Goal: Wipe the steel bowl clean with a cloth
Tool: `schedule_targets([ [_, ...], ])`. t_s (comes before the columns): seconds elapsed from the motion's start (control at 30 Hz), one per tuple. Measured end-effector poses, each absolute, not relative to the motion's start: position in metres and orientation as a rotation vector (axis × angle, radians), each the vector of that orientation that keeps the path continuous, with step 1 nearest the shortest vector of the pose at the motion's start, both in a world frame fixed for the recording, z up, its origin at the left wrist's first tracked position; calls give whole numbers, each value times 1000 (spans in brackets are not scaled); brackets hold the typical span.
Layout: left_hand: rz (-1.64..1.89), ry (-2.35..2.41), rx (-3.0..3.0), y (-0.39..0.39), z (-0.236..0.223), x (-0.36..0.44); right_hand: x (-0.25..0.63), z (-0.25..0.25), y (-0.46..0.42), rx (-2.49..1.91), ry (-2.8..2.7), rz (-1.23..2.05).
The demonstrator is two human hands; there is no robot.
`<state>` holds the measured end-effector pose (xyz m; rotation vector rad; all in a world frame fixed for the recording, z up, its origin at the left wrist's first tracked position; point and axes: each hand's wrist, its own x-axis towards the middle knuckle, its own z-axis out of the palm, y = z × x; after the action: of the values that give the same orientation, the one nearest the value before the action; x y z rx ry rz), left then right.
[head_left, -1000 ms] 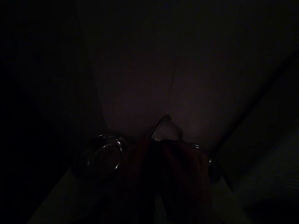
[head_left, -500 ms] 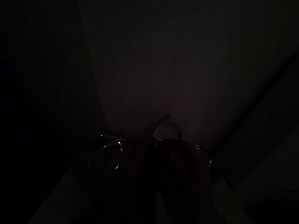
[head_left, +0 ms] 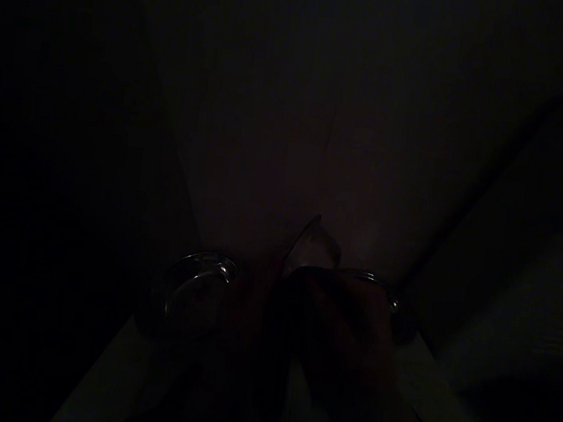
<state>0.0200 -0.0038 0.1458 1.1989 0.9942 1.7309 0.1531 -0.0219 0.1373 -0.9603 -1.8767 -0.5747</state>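
It is very dark and only outlines show. A small, tilted bowl (head_left: 315, 245) with a thin rim stands out at the centre, its lower part hidden behind my hands. Beside its rim on the left, my left hand (head_left: 252, 295) seems closed on it, its fingers mostly lost in shadow. My right hand (head_left: 363, 320) lies below and right of the bowl, fingers bent around a dark mass I cannot make out. That dark, soft-looking mass (head_left: 277, 345) hangs between the hands, perhaps a cloth.
To the left is a shiny, round metal bowl (head_left: 179, 271) with glinting rims. Another shiny rim (head_left: 395, 303) shows behind my right hand. Beneath them lies a pale surface (head_left: 98, 373) with slanting side edges. A dim, plain surface (head_left: 279, 137) fills the background.
My left hand has shifted slightly left, covering more of the left metal bowl. The small bowl has turned a little. The picture is somewhat darker.
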Motion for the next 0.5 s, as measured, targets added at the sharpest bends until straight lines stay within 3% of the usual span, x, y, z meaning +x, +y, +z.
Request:
schedule_targets([
  [0.17,1722,1014,1206,-7,148,20,157,147,-17,-979,-1795,-550],
  [0.33,1733,995,1207,-5,151,23,141,131,-30,-861,-1868,-735],
  [0.5,1895,954,1196,-1,145,24,142,125,-30,-849,-1901,-690],
])
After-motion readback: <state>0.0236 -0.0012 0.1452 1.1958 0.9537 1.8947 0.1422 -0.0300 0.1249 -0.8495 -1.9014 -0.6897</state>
